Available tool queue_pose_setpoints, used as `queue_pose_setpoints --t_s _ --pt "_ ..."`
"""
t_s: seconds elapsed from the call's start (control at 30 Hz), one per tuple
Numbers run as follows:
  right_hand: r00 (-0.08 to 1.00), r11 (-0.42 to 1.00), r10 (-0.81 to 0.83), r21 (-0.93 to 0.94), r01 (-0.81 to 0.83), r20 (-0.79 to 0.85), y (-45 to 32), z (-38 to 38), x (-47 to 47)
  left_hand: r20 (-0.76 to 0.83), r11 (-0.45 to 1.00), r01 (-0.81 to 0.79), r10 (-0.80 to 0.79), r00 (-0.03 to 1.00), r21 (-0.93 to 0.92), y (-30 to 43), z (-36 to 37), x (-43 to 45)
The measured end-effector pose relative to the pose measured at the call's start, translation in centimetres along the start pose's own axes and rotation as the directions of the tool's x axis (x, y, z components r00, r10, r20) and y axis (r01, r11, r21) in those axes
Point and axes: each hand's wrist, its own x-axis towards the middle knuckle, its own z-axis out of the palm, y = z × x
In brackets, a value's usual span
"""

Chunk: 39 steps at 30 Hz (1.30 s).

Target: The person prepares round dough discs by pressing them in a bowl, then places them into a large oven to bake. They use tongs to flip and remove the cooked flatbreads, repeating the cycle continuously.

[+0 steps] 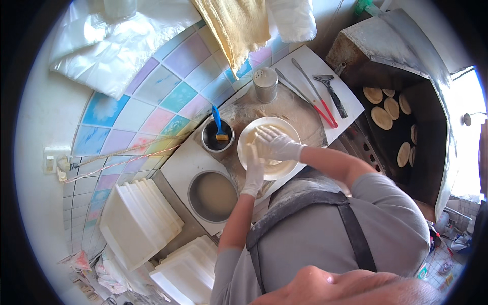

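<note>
Both my hands wear thin, translucent gloves and are over a round white dish point(247, 134). My right hand point(277, 144) lies palm down across it with the fingers stretched out. My left hand point(254, 171) is upright at the near left side of the dish, blurred, its fingertips close to the right hand's. Inside the dish is a pale, cream-coloured layer point(286, 129). A pale edge, perhaps dough, shows below the right palm; what lies under the hands is hidden.
Left of the dish are a pot of dark liquid point(209, 142) with a blue-handled brush point(217, 121) and a pot of cloudy liquid point(213, 196). Behind stand a metal shaker point(265, 85), red-handled tongs point(310, 100) and a scraper point(331, 91). Several flatbreads point(381, 118) lie in the oven point(434, 152).
</note>
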Motion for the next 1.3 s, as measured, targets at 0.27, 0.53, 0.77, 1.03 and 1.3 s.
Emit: queue_pose_setpoints --t_s 0.27,0.53,0.77,1.03,1.3 --pt "0.992 1.000 0.018 0.000 -0.018 0.128 -0.9 -0.5 -0.1 0.162 0.290 0.292 -0.401 0.902 -0.911 -0.1 -2.7 -1.9" --pt "0.963 0.974 -0.221 0.074 0.212 0.151 -0.2 0.2 0.2 0.192 0.239 0.308 -0.408 0.892 -0.921 0.1 -2.9 -1.4" --pt "0.959 0.997 -0.058 0.063 0.043 0.276 -2.0 -1.3 -0.1 0.208 0.223 0.321 -0.415 0.886 -0.921 -0.1 -2.9 -1.4" --pt "0.981 0.993 0.092 0.053 -0.103 0.172 -1.5 -0.3 0.3 0.168 0.214 0.296 -0.467 0.868 -0.931 0.7 -2.9 -1.3" --pt "0.990 0.993 -0.110 0.053 0.106 0.083 -0.1 0.0 -6.1 -0.352 0.926 0.335 -0.376 0.857 -0.173 -0.4 -0.4 1.4"
